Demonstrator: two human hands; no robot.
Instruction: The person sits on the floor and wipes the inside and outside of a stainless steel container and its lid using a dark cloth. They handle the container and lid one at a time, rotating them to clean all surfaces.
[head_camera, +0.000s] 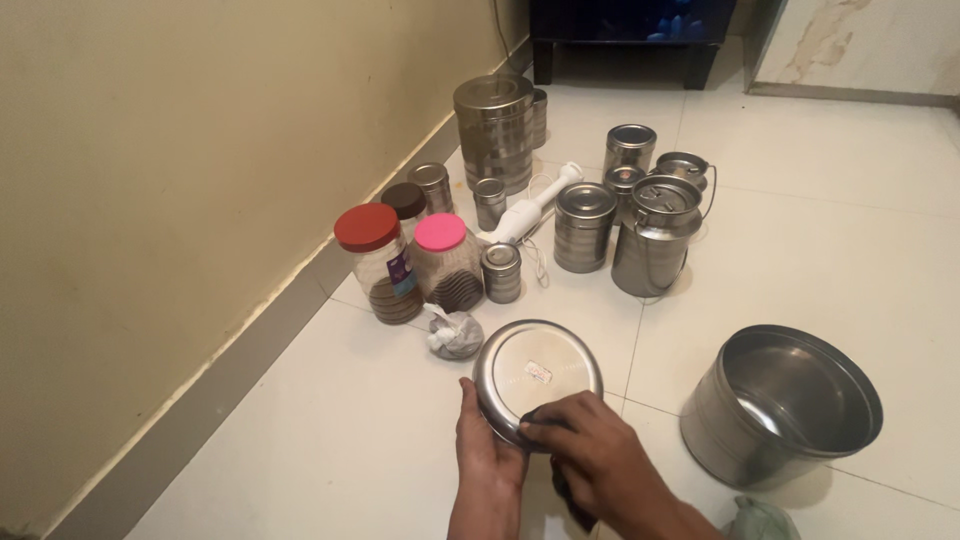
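Bare tiles (330, 440) left; steel pot (780, 405) right.

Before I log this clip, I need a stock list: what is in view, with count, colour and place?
round lid: one, steel, floor centre, tilted up
dark cloth: one, pressed on lid's lower edge
open drum: one, steel, right, lying tilted
lidded tins: about nine, steel, behind the lid
milk can: one, steel, with handle
plastic jars: three; red, pink, brown caps; by the wall
hand blender: one, white, lying among tins
tied bag: one, clear, beside the lid
left hand: grip on lid's rim
right hand: on the cloth
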